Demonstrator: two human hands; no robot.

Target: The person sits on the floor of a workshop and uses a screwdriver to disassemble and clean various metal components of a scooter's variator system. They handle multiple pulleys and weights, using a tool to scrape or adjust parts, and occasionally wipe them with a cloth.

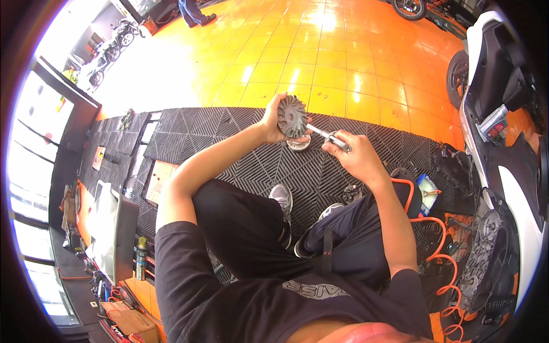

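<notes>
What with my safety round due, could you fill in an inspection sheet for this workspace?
Surface: black ribbed mat, glossy tiles beyond.
Job's things: grey finned disc; slim metal tool; contact between them unclear.
Clutter: small metal parts on the mat; spray can and cardboard box at left.
Hands: left hand grips the disc, right hand the tool.
Cables: coiled orange hose at right.
Surroundings: white-and-black motorbike at right; another person's legs at top.

We distinguish pale block capitals (315, 290) on the dark T-shirt (257, 306); on the silver-grey bottle (488, 121), a red label (495, 130), print illegible.
</notes>
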